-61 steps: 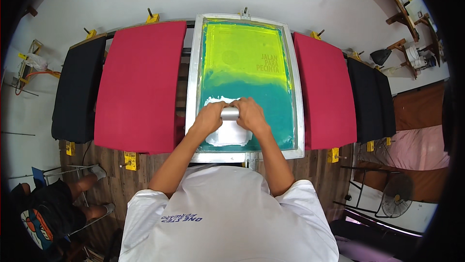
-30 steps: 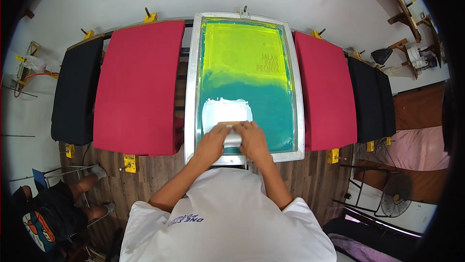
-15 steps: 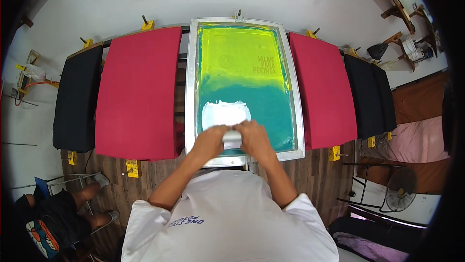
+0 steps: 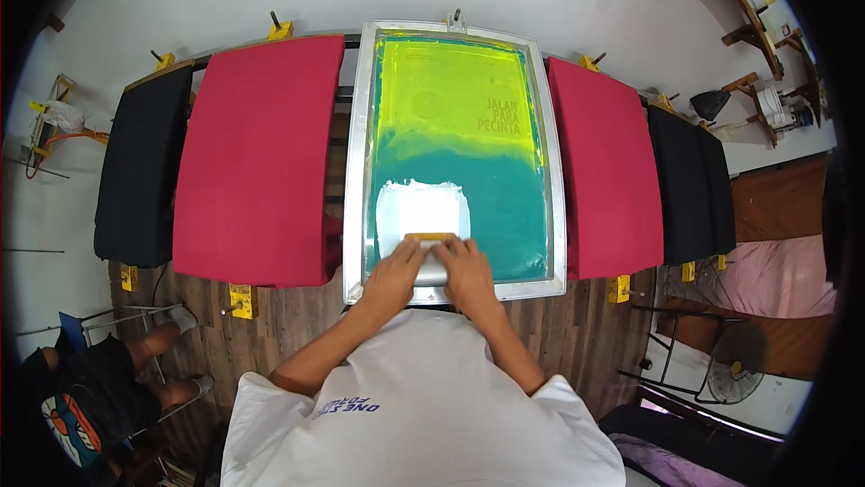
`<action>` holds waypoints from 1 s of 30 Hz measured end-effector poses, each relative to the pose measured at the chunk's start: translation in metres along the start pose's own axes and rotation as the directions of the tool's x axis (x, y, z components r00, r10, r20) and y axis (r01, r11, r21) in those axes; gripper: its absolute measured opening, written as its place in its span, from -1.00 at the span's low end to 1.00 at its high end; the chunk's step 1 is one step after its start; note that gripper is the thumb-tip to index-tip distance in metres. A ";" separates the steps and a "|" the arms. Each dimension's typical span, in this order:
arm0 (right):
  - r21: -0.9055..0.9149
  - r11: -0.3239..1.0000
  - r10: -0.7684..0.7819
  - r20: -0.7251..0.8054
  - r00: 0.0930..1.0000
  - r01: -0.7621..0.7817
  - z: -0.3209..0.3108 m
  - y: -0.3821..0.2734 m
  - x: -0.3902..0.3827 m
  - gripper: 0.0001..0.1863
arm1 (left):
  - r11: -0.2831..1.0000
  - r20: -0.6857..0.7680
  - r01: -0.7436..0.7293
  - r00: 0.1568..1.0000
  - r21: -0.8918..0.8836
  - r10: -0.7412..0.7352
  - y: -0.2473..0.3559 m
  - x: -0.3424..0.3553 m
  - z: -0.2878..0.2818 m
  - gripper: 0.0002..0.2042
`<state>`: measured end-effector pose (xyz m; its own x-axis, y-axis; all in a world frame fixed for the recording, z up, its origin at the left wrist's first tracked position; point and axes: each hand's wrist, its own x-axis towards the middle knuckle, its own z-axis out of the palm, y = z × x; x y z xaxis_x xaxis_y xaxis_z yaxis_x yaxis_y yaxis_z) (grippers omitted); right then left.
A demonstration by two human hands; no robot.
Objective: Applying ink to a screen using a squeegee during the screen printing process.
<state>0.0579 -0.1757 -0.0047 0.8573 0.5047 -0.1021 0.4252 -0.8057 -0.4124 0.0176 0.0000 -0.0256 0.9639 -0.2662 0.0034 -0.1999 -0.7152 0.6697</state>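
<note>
A screen-printing frame (image 4: 556,208) with a silvery metal rim lies in front of me. Its mesh is yellow-green at the far end and teal nearer me. White ink (image 4: 423,207) covers a square patch at the near left of the mesh. Just below that patch, a squeegee (image 4: 432,273) with a yellowish edge is gripped from both sides. My left hand (image 4: 394,268) is closed on its left part and my right hand (image 4: 468,268) on its right part, fingers over the top. My hands cover both of its ends.
Red fabric-covered boards (image 4: 257,163) flank the frame on both sides, with black ones (image 4: 144,172) beyond them. Yellow clamps (image 4: 241,300) stick out at board edges. At the lower left a seated person's leg (image 4: 153,347) shows. A fan (image 4: 737,364) stands at the right.
The squeegee has tilted, so its yellowish edge now shows on the far side. My fingers have flattened over it, and the whole view has shifted slightly.
</note>
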 end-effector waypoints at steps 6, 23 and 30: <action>0.029 0.999 0.020 0.106 0.994 -0.024 -0.009 -0.017 -0.035 -0.38 | 0.998 0.095 -0.039 0.995 -0.044 0.043 0.021 -0.027 -0.020 -0.47; -0.027 0.996 -0.090 -0.205 0.975 0.086 -0.011 0.005 0.051 -0.54 | 0.998 -0.132 -0.003 0.991 0.056 0.010 -0.008 0.053 -0.019 -0.59; 0.020 1.000 0.006 -0.183 0.983 -0.002 0.006 0.009 0.053 -0.44 | 0.999 -0.105 0.038 0.994 -0.008 -0.039 -0.021 0.056 -0.004 -0.53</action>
<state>0.1050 -0.1542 -0.0196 0.8983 0.4349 0.0629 0.4175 -0.8001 -0.4307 0.0766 0.0030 -0.0362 0.9840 -0.1692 0.0553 -0.1617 -0.7193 0.6756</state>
